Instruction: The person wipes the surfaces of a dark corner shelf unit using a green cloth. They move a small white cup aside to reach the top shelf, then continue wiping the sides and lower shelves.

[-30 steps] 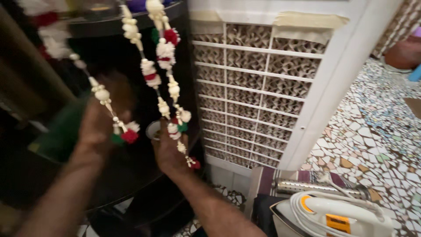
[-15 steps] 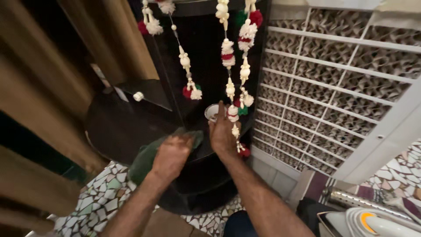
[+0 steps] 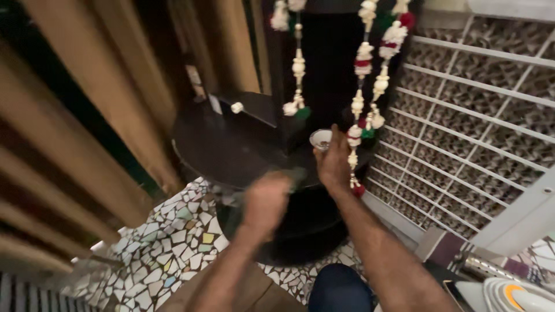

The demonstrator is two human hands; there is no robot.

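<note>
at the bottom right corner of the frame sits the white and orange top of an iron (image 3: 514,296), with a metal tube (image 3: 483,267) just above it. your knee in dark blue cloth (image 3: 338,289) shows at the bottom centre, over the mosaic floor (image 3: 167,248) of broken coloured tiles that fills the lower left.

your left hand (image 3: 265,199), a little below the centre of the frame, is blurred; the fingers look curled into a loose fist at the front edge of the dark round shelf (image 3: 231,147), and a greenish cloth (image 3: 289,176) shows just past the knuckles. whether the fingers grip that cloth or only press on it, you cannot tell from this view.

your right hand (image 3: 334,164), just right of centre, has its fingers closed round a small white cup (image 3: 321,138), which sits at the right part of the shelf top, against the dark upright panel (image 3: 324,69). a garland strand of cream beads with red and green pompoms (image 3: 370,98) hangs in front of that hand and touches its back.

a second strand (image 3: 298,69) hangs from the top centre, ending above the shelf. a small white knob (image 3: 236,107) lies further back on the shelf. brown curtains (image 3: 98,104) fill the left, and a white lattice grille (image 3: 474,121) fills the upper right.
</note>
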